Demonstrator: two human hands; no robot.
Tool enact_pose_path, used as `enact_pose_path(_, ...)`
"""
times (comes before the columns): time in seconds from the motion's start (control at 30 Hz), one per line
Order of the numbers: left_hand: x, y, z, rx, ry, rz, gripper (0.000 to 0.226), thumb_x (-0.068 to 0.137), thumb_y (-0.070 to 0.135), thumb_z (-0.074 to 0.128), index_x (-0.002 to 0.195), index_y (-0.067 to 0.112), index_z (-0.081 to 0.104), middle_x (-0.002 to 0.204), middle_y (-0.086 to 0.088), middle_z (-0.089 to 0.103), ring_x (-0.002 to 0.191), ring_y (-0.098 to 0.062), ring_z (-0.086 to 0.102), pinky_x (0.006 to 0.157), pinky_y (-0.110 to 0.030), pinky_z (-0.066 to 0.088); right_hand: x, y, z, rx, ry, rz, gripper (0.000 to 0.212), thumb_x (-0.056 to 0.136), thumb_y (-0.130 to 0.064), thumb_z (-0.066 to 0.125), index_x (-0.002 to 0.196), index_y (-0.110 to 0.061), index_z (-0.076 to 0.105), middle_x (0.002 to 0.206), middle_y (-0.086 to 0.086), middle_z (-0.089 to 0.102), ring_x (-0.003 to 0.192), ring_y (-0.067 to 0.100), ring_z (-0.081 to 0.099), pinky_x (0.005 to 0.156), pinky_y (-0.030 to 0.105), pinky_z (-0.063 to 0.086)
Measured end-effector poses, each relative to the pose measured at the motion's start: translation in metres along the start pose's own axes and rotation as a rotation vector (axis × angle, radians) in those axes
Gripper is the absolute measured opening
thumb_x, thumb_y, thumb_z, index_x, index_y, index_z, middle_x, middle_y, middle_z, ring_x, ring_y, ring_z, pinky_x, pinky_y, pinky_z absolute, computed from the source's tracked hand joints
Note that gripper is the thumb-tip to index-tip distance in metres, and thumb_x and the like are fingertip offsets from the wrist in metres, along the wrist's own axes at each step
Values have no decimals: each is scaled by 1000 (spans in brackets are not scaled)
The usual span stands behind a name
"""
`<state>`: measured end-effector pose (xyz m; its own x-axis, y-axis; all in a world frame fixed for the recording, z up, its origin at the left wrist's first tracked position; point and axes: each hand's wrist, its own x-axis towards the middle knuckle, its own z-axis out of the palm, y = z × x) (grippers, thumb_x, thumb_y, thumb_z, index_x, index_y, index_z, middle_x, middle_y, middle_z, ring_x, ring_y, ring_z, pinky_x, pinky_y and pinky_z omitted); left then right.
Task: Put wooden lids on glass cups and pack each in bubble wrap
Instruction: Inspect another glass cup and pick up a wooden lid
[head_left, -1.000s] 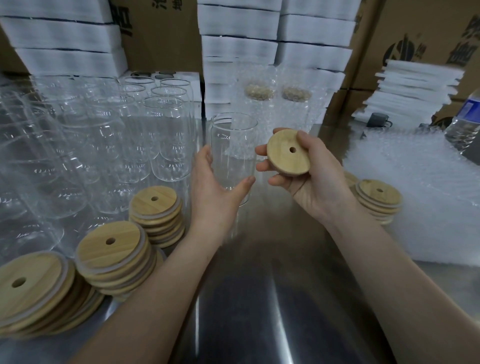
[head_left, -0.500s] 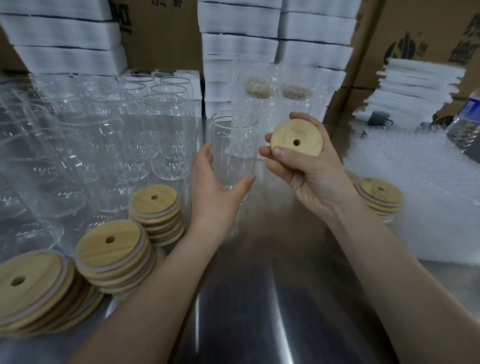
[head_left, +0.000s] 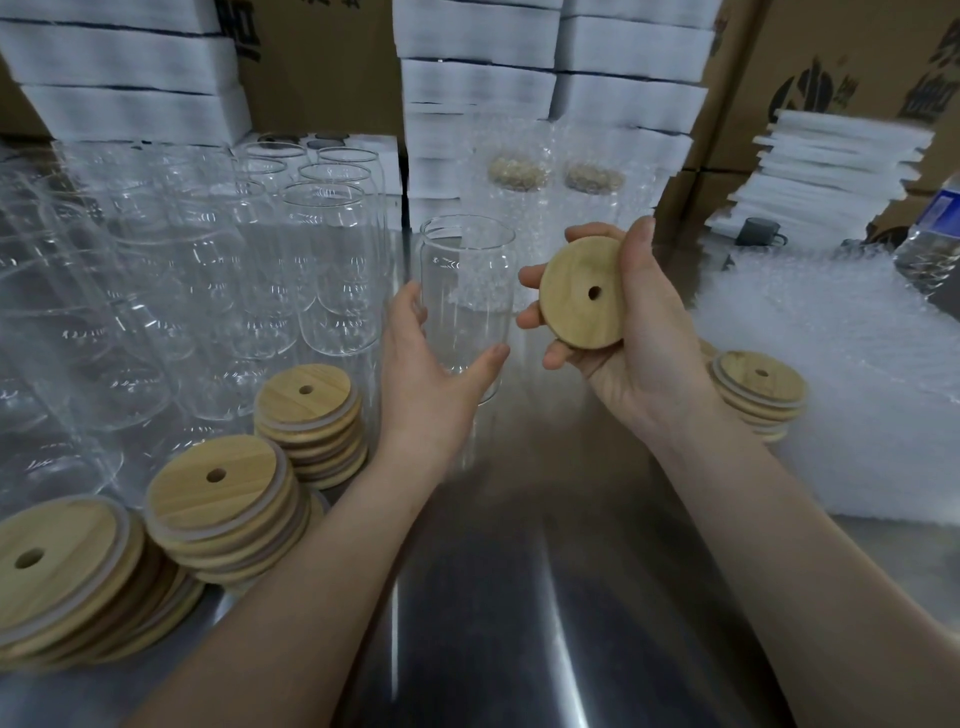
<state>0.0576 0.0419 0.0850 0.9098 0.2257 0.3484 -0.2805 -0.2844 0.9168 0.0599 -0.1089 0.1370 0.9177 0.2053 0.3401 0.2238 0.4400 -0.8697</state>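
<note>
The lidding step is in hand, and this cup is not yet capped. The left hand wraps its thumb and fingers round the lower body of an upright glass cup whose open mouth faces up. Through the clear glass I cannot quite tell whether its base rests on the steel table or hangs just above it. Just beside the cup's rim, to the right and not touching it, the right hand grips a wooden lid by its edge between thumb and curled fingers. The disc is tipped up so its flat face and straw hole point toward the camera. The next move, as I judge it, calls for laying the lid flat, centring it over the mouth and pressing evenly while the left hand steadies the glass; a skewed press could jam the lid or tip the cup. After that the cup wants a sheet from the bubble wrap piled at the right. Stacks of lids stand at the left with many uncapped glasses behind them. Only two wrapped cups show at the back, so much of the job seems to remain.
</note>
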Motion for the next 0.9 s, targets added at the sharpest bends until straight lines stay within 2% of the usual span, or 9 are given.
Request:
enact_pose_path(0.1,0,-1,0,-1,-1,-1,91,82,26,79,152,19,22,152,-5,35,139,-15,36,115,-41,35,0,-1,0,62,-39,39,57,102,-55,19,114,-15,57,104,23,70,80,32,71,52,33,58)
enact_pose_path(0.17,0,-1,0,1,2,3,91,82,28,79,152,20,22,152,-4,36,138,-15,37,115,-41,35,0,-3,0,139,-69,74,56,104,-51,18,118,-13,57,112,27,67,86,36,69,59,37,60)
enact_pose_path(0.27,1,-2,1,-2,7,3,91,81,29,80,152,20,23,151,-3,36,138,-14,38,115,-41,35,0,-9,2,281,-135,130,42,98,-32,32,130,-14,53,125,29,60,101,40,65,82,47,58)
enact_pose_path(0.37,2,-3,2,-12,12,-3,91,81,27,80,152,19,23,151,-5,37,138,-15,38,115,-41,35,1,-10,3,383,-205,165,53,83,-27,58,135,-16,52,121,24,57,109,38,60,94,51,52)
enact_pose_path(0.47,3,-4,2,-19,16,-3,91,80,27,81,151,17,24,150,-6,38,137,-16,40,114,-42,36,1,-8,6,381,-219,185,63,65,-23,86,121,-9,64,109,18,56,103,33,61,88,51,55)
enact_pose_path(0.6,3,-6,2,-22,11,0,88,82,23,79,150,17,24,148,-8,39,138,-16,39,113,-44,38,-3,-3,11,339,-187,221,56,54,-23,94,97,-9,60,105,20,60,96,36,67,74,51,59)
enact_pose_path(0.67,4,-7,2,-25,8,4,88,82,21,79,151,16,24,148,-8,39,138,-17,39,113,-45,38,-4,-1,14,297,-169,219,48,59,-29,88,92,-5,63,103,21,66,93,37,70,67,47,61)
enact_pose_path(0.77,4,-7,2,-27,-1,6,91,82,23,79,152,15,23,149,-8,38,138,-18,39,112,-46,38,-5,-1,16,254,-111,228,48,76,-35,72,105,2,62,100,20,71,91,37,72,62,40,62)
enact_pose_path(0.9,4,-6,3,-32,-11,6,91,82,23,78,152,15,21,151,-7,37,139,-17,38,112,-46,38,-5,0,16,249,-104,246,43,97,-35,50,116,3,56,109,22,70,95,36,71,62,37,62)
